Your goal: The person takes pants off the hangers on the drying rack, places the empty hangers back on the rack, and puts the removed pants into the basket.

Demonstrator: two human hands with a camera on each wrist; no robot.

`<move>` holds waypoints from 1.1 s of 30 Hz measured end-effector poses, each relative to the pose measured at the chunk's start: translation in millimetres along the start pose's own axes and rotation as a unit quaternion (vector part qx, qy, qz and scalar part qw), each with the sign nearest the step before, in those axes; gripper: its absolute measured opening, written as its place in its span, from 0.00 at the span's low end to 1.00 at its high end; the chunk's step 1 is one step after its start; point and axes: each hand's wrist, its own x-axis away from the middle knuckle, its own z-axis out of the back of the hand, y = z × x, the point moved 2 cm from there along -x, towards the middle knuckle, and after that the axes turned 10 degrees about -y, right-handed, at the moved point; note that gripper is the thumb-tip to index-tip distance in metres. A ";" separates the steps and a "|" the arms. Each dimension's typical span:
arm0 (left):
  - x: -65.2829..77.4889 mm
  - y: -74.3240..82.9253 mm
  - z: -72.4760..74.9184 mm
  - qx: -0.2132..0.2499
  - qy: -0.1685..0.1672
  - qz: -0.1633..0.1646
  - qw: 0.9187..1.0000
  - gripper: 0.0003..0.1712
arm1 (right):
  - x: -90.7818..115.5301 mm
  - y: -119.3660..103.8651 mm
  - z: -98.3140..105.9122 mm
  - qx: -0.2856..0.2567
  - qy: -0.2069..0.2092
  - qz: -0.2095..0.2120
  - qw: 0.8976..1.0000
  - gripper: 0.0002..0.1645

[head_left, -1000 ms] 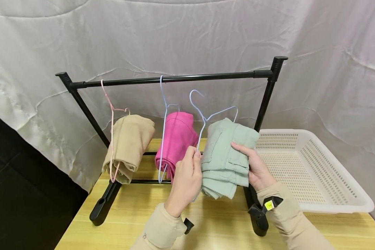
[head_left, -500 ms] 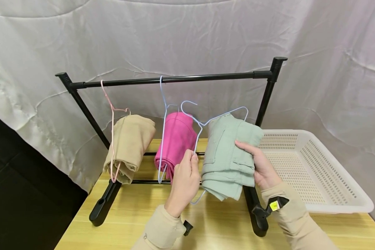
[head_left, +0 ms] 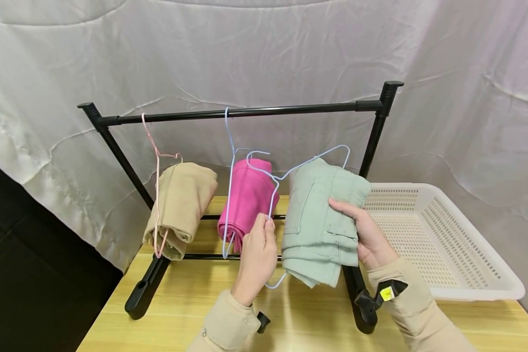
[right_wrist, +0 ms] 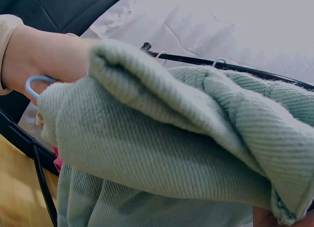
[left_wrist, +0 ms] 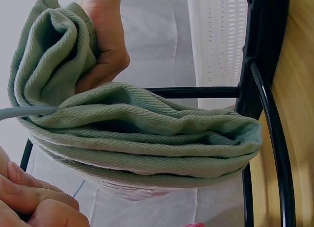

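A black tubular rack [head_left: 290, 109] is standing on a light wood-grained surface [head_left: 193, 293], its crossbar running above a folded pale-green twill garment [head_left: 321, 215], which two hands are holding up in front of the rack's right half. The garment is lying to the right of the left hand, its long axis running roughly up and down in the head view, and it is draping over a thin pale-blue wire hanger [head_left: 276, 179]. This hanger is tilting: its bare hook is pointing up and left from the garment, sitting below the crossbar in that view and not touching it. The left hand [head_left: 257, 259] is nearer that hook, its grip pinching the side wire below the neck; the right hand [head_left: 371, 239] is holding the garment's right side in its grip. Counting down in size, one rack is standing here, one white perforated plastic basket [head_left: 475, 292] is resting at right, and three folded garments are showing: the green one, a tan cloth roll [head_left: 185, 200] and a magenta cloth roll [head_left: 248, 195]. Three wire hangers are appearing: the held one, plus a second blue hanger [head_left: 232, 161] and a pink hanger [head_left: 157, 161], both hanging from the crossbar.
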 end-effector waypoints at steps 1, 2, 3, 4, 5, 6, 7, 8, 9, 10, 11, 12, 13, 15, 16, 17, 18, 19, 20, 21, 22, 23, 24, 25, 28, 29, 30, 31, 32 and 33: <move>0.1 0.4 0.3 0.001 -0.002 0.005 1.000 0.12 | 0.5 0.0 -0.6 0.004 0.000 0.000 1.000 0.07; 0.5 0.8 0.6 0.004 -0.005 0.006 1.000 0.12 | 1.0 0.1 -1.1 0.008 -0.001 0.000 1.000 0.06; 0.7 1.5 1.1 0.007 -0.008 0.008 1.000 0.12 | 1.4 0.0 -1.7 0.012 -0.002 0.000 1.000 0.06; 1.0 2.3 1.3 0.010 -0.010 0.009 1.000 0.12 | 2.1 0.1 -2.0 0.016 -0.002 0.002 1.000 0.06; 1.1 1.9 1.1 0.011 -0.010 0.009 1.000 0.13 | 2.7 0.0 -2.3 0.021 -0.003 0.003 1.000 0.06; 1.3 2.2 1.3 0.012 -0.012 0.010 1.000 0.13 | 3.4 0.0 -2.6 0.024 -0.004 0.004 1.000 0.06; 1.4 1.6 0.8 0.014 -0.012 0.011 1.000 0.13 | 4.1 0.0 -2.8 0.028 -0.004 0.005 1.000 0.07; 1.3 0.2 0.0 0.013 -0.013 0.016 1.000 0.13 | 4.8 -0.1 -3.1 0.031 -0.004 0.006 1.000 0.07; 1.0 -1.4 -0.9 0.012 -0.014 0.022 1.000 0.13 | 5.4 -0.2 -3.4 0.034 -0.005 0.005 0.999 0.07; 0.7 -3.1 -1.9 0.013 -0.015 0.027 0.999 0.13 | 6.0 -0.4 -3.7 0.035 -0.005 0.005 0.999 0.07; 0.2 -5.0 -2.9 0.013 -0.017 0.034 0.999 0.13 | 6.4 -0.7 -4.1 0.036 -0.007 0.004 0.999 0.08; -0.2 -6.5 -3.6 0.016 -0.020 0.040 0.999 0.13 | 6.7 -1.1 -4.4 0.036 -0.008 0.005 0.999 0.08; -0.8 -8.3 -4.4 0.020 -0.023 0.045 0.999 0.13 | 7.1 -1.6 -4.7 0.037 -0.007 0.004 0.999 0.08; -1.8 -10.4 -5.2 0.021 -0.029 0.055 0.998 0.13 | 7.8 -2.5 -5.0 0.037 -0.006 0.004 0.999 0.07; -2.3 -10.8 -5.3 0.023 -0.032 0.057 0.998 0.13 | 8.2 -3.1 -5.0 0.037 -0.005 0.005 0.999 0.08; -2.6 -10.6 -5.0 0.026 -0.036 0.058 0.997 0.13 | 8.5 -3.6 -4.9 0.037 -0.004 0.006 0.999 0.08; -2.9 -10.1 -4.5 0.029 -0.039 0.059 0.997 0.13 | 9.0 -4.2 -4.8 0.037 -0.003 0.006 0.999 0.08; -2.9 -9.3 -4.0 0.032 -0.044 0.061 0.997 0.13 | 9.6 -4.6 -4.8 0.036 -0.003 0.006 0.999 0.08; -2.9 -8.3 -3.5 0.035 -0.047 0.062 0.996 0.13 | 10.1 -5.2 -4.8 0.035 -0.005 0.008 0.999 0.08; -2.7 -7.4 -3.0 0.038 -0.051 0.064 0.996 0.13 | 10.6 -5.8 -4.8 0.034 -0.007 0.011 0.999 0.08; -2.7 -7.2 -2.9 0.042 -0.054 0.065 0.996 0.13 | 11.2 -6.3 -5.0 0.032 -0.011 0.014 0.999 0.08; -2.5 -6.5 -2.5 0.044 -0.057 0.067 0.995 0.14 | 11.9 -6.8 -5.1 0.031 -0.015 0.017 0.999 0.09; -2.2 -6.4 -2.5 0.045 -0.059 0.069 0.995 0.14 | 12.7 -7.3 -5.3 0.029 -0.020 0.021 0.999 0.09; -2.0 -6.5 -2.6 0.045 -0.061 0.071 0.995 0.14 | 13.3 -7.7 -5.4 0.027 -0.025 0.025 0.999 0.09; -1.8 -7.4 -3.1 0.042 -0.063 0.073 0.994 0.14 | 15.5 -8.9 -6.0 0.016 -0.031 0.035 0.999 0.09; -1.6 -7.4 -3.1 0.041 -0.064 0.073 0.994 0.14 | 16.2 -9.3 -6.1 0.014 -0.032 0.038 0.999 0.09; -1.5 -7.9 -3.4 0.040 -0.064 0.073 0.994 0.14 | 16.8 -9.6 -6.3 0.011 -0.033 0.042 0.999 0.09; -1.5 -8.4 -3.6 0.039 -0.065 0.074 0.994 0.14 | 17.3 -10.1 -6.6 0.006 -0.031 0.046 0.998 0.09; -1.5 -9.0 -4.0 0.038 -0.067 0.075 0.994 0.14 | 17.9 -10.6 -6.8 0.002 -0.032 0.052 0.998 0.08; -1.3 -9.3 -4.1 0.038 -0.068 0.075 0.994 0.14 | 18.4 -11.3 -7.0 0.002 -0.032 0.059 0.998 0.08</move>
